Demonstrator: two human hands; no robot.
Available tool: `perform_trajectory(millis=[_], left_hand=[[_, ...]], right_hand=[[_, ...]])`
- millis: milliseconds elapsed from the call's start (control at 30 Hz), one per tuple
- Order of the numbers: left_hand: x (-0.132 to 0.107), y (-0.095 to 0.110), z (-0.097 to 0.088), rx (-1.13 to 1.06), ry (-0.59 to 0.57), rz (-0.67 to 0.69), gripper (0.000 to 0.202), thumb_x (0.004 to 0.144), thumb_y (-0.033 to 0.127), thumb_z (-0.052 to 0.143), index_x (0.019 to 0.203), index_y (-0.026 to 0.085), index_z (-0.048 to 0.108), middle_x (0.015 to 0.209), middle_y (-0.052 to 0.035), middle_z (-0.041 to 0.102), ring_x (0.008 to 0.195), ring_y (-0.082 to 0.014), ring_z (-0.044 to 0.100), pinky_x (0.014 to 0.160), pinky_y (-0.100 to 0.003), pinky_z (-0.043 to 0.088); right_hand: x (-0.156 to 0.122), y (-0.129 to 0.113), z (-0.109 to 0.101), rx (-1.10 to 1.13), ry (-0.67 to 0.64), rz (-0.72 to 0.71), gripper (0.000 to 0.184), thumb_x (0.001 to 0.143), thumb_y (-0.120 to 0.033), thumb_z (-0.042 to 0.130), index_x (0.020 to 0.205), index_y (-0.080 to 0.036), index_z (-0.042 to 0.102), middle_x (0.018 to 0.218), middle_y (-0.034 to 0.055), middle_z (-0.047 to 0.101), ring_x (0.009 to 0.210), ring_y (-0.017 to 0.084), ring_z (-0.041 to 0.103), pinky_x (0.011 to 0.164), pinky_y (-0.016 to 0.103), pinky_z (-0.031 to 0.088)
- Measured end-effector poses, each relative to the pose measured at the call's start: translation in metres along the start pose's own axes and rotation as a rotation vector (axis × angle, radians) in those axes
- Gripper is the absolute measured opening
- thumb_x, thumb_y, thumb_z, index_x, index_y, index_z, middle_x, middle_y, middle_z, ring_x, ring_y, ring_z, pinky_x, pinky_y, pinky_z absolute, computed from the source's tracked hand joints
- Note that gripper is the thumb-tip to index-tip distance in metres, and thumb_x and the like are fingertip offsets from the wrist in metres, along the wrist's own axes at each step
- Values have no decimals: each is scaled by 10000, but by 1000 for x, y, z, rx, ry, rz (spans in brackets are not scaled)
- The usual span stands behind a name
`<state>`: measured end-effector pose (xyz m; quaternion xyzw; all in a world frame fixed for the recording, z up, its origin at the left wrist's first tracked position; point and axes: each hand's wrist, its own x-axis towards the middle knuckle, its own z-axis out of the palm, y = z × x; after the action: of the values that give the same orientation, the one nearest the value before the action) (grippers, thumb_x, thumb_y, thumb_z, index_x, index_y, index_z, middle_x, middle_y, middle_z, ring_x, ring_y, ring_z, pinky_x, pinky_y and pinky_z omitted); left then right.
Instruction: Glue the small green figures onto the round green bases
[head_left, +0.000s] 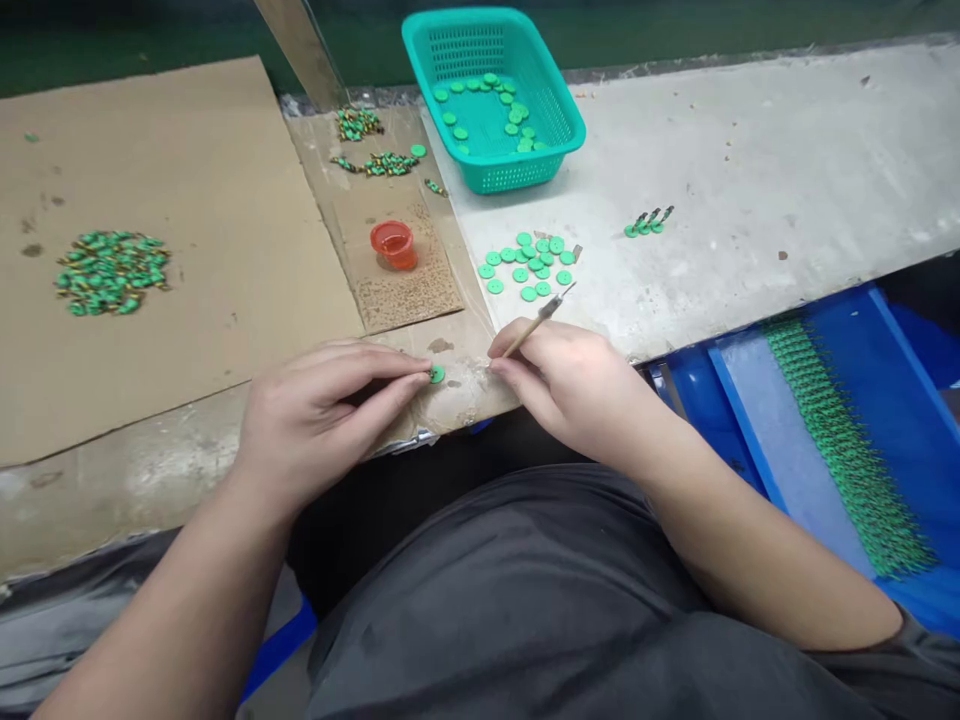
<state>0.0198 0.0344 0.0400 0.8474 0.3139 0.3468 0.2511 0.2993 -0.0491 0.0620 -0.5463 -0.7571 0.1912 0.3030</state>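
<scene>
My left hand [330, 405] is closed, thumb and forefinger pinching a small round green disc [437, 374] at the edge of the workbench. My right hand [574, 375] grips a thin brush [529, 333] with a pale wooden handle; its fine dark tip points up and away from me. A short gap separates the two hands. Just beyond the right hand lie several loose green discs [520, 275], some showing small holes like buttons. A small red cup [394, 245] with liquid in it stands beyond the left hand on a speckled piece of cardboard [409, 300].
A teal basket [517, 178] holding more discs stands at the back. Small green-and-gold parts are heaped [112, 272] on the left cardboard [225, 330], with smaller piles [386, 164] nearby. Discs with upright parts [649, 222] stand right. Below, a blue tray [922, 430] carries dense rows [840, 440].
</scene>
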Motion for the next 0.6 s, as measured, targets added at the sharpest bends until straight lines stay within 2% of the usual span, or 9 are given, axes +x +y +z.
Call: perform_trajectory(millis=[100, 233, 333, 600], left_hand=[[-1, 0, 1, 15, 2, -10, 74, 1102, 314, 869, 1145, 339, 924, 1125, 57, 928, 982, -122, 869, 939, -227, 654], [-1, 0, 2, 34, -9, -22, 86, 1125, 318, 849, 1156, 305, 927, 1134, 49, 930, 991, -105, 866, 943, -196, 625], [-2, 1, 3, 41, -3, -29, 92, 1131, 304, 844, 1171, 299, 927, 1146, 58, 929, 1000, -96, 863, 942, -183, 613], [-2, 4, 3, 60, -6, 9, 94, 1143, 294, 835, 1180, 283, 922, 1127, 64, 924, 985, -100, 858, 926, -194, 606]], right_hand=[[5, 0, 6, 46, 7, 20, 200, 1216, -250, 643, 1065, -201, 764, 1107, 95, 872, 1009, 270, 838, 939, 381, 635], [18, 1, 27, 123, 83, -27, 303, 1245, -321, 625, 972, -233, 725, 1061, 60, 827, 980, 243, 819, 937, 373, 650], [26, -1, 38, 162, 62, -61, 298, 1248, -319, 611, 976, -257, 715, 1140, 69, 826, 1047, 258, 828, 994, 401, 670], [31, 0, 42, 153, 15, -89, 246, 1257, -378, 609, 1056, -285, 716, 1194, 74, 841, 1117, 281, 832, 1034, 401, 664]])
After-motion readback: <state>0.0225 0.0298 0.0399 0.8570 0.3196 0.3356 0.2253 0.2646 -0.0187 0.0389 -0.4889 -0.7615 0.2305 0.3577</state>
